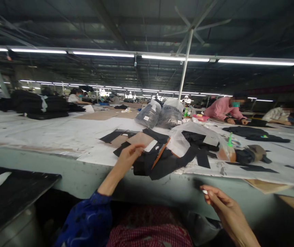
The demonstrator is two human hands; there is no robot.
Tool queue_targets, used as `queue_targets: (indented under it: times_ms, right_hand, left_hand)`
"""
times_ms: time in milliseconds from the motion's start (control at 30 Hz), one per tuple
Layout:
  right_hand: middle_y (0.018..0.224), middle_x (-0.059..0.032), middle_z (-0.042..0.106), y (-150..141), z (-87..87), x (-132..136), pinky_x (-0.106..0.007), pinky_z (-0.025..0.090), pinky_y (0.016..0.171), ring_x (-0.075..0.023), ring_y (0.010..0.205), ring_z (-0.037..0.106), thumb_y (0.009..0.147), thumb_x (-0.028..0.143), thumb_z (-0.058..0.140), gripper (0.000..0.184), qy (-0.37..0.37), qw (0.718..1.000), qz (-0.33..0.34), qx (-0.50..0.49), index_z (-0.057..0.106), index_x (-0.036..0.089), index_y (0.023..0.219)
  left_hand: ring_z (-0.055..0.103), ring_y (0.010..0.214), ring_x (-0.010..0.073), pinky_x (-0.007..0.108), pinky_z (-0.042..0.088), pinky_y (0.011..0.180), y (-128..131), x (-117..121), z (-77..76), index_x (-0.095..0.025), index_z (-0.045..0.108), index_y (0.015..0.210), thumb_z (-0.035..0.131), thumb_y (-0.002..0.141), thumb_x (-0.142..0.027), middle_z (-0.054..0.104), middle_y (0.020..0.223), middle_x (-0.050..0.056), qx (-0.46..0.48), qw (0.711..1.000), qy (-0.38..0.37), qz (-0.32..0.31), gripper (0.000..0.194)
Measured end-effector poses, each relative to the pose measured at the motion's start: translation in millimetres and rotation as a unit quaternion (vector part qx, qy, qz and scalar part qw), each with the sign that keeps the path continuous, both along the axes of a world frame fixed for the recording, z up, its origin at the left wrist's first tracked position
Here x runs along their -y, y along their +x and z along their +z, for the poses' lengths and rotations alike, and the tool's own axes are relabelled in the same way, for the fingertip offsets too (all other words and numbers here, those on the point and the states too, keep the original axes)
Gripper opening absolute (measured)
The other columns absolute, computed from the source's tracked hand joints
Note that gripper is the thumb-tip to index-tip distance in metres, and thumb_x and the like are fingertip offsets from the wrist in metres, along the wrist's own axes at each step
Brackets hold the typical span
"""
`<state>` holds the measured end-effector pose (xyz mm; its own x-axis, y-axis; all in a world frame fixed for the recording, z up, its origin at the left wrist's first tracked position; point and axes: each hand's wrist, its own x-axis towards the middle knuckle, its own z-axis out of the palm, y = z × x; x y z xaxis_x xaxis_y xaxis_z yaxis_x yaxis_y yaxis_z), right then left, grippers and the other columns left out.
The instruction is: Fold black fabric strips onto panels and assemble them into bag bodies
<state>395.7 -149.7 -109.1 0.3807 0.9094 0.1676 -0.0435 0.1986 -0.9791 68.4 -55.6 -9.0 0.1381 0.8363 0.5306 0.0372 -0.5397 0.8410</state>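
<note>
While the left hand (130, 154) is sitting at the dark fabric pieces (167, 168) on the table (59, 135), its fingertips are pointing at a white rectangle (150, 145); whether they are gripping, I cannot tell. In front of the table edge, the right hand (222, 204) is pinching a small white piece (205, 192) between thumb and fingers. Behind the fabric, 2 filled bags (149, 115) are standing.

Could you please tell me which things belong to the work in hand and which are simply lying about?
Apparently in the work:
small white object in the right hand
white rectangular piece near the left hand
flat black pieces around it

Seemingly lying about:
two stuffed clear plastic bags
tied black cloth stack
green-nozzled bottle
</note>
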Motion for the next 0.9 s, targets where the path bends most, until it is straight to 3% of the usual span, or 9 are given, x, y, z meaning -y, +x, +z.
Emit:
queue_targets:
  times_ms: [67, 200, 300, 400, 533, 633, 800, 900]
  right_hand:
    - [0.083, -0.0068, 0.07, 0, -0.5, 0, -0.023, 0.052, 0.06, -0.0159, 0.067, 0.056, 0.061, 0.05, 0.084, 0.038, -0.002, 1.0, -0.004, -0.005, 0.079, 0.019, 0.083]
    - [0.082, -0.0058, 0.07, -3, 0.1, 2, -0.02, 0.051, 0.06, -0.0138, 0.067, 0.056, 0.059, 0.05, 0.086, 0.04, -0.004, 1.0, -0.004, -0.013, 0.079, 0.019, 0.083]
    - [0.074, -0.0039, 0.067, -6, -1.4, 3, -0.017, 0.049, 0.06, -0.0117, 0.065, 0.054, 0.059, 0.051, 0.086, 0.042, -0.005, 1.0, 0.008, -0.025, 0.079, 0.018, 0.083]
    - [0.072, -0.0044, 0.067, -5, -5.6, 4, -0.019, 0.049, 0.059, -0.0124, 0.065, 0.054, 0.06, 0.051, 0.086, 0.041, -0.003, 1.0, 0.012, -0.027, 0.079, 0.018, 0.083]
    - [0.078, -0.006, 0.068, -1, -10.4, 6, -0.022, 0.05, 0.061, -0.0139, 0.066, 0.056, 0.061, 0.052, 0.084, 0.042, -0.008, 1.0, 0.004, -0.028, 0.079, 0.017, 0.084]
    - [0.076, -0.0061, 0.068, 0, -9.5, 8, -0.024, 0.05, 0.063, -0.0147, 0.068, 0.057, 0.061, 0.053, 0.084, 0.043, -0.005, 0.999, 0.006, -0.036, 0.079, 0.018, 0.084]
    - [0.075, -0.0065, 0.068, -7, -0.3, 9, -0.027, 0.05, 0.066, -0.0156, 0.067, 0.057, 0.063, 0.053, 0.083, 0.041, 0.016, 0.999, 0.032, -0.025, 0.078, 0.018, 0.084]
    - [0.08, -0.0067, 0.068, -14, 4.4, 9, -0.026, 0.049, 0.065, -0.0148, 0.068, 0.056, 0.064, 0.05, 0.084, 0.037, 0.033, 0.998, 0.058, -0.017, 0.078, 0.018, 0.082]
  left_hand:
    - [0.058, 0.115, 0.0281, 0.044, 0.043, 0.101, 21, 6, -12.1, -0.017, 0.068, 0.1, 0.059, 0.086, -0.043, 0.069, 0.112, 0.011, -0.184, 0.98, 0.071, 0.02, 0.031]
    - [0.057, 0.11, 0.0344, 0.049, 0.046, 0.094, 65, 5, -22.7, -0.008, 0.064, 0.11, 0.06, 0.086, -0.042, 0.065, 0.113, 0.018, -0.463, 0.869, 0.092, 0.15, 0.042]
    - [0.057, 0.11, 0.0345, 0.045, 0.049, 0.089, 85, -10, -18.9, -0.005, 0.063, 0.109, 0.057, 0.087, -0.03, 0.063, 0.112, 0.02, -0.557, 0.801, 0.093, 0.198, 0.035]
    - [0.062, 0.103, 0.0308, 0.039, 0.052, 0.082, 87, -23, -10.6, -0.006, 0.065, 0.105, 0.049, 0.084, -0.011, 0.065, 0.109, 0.019, -0.595, 0.771, 0.099, 0.204, 0.027]
    - [0.067, 0.09, 0.0278, 0.036, 0.051, 0.074, 58, -18, -0.6, -0.007, 0.065, 0.099, 0.04, 0.085, -0.006, 0.067, 0.096, 0.017, -0.604, 0.76, 0.092, 0.221, 0.03]
    - [0.066, 0.088, 0.0271, 0.036, 0.051, 0.071, 17, 2, -5.6, -0.011, 0.065, 0.092, 0.039, 0.086, -0.01, 0.067, 0.093, 0.013, -0.599, 0.75, 0.127, 0.249, 0.027]
    - [0.064, 0.09, 0.0222, 0.035, 0.049, 0.08, -56, 38, -45.0, -0.017, 0.065, 0.1, 0.04, 0.088, -0.012, 0.068, 0.102, 0.008, -0.563, 0.739, 0.296, 0.224, 0.028]
    - [0.065, 0.091, 0.0212, 0.033, 0.047, 0.083, -82, 44, -69.3, -0.017, 0.064, 0.103, 0.044, 0.09, -0.018, 0.069, 0.104, 0.007, -0.514, 0.734, 0.377, 0.235, 0.024]
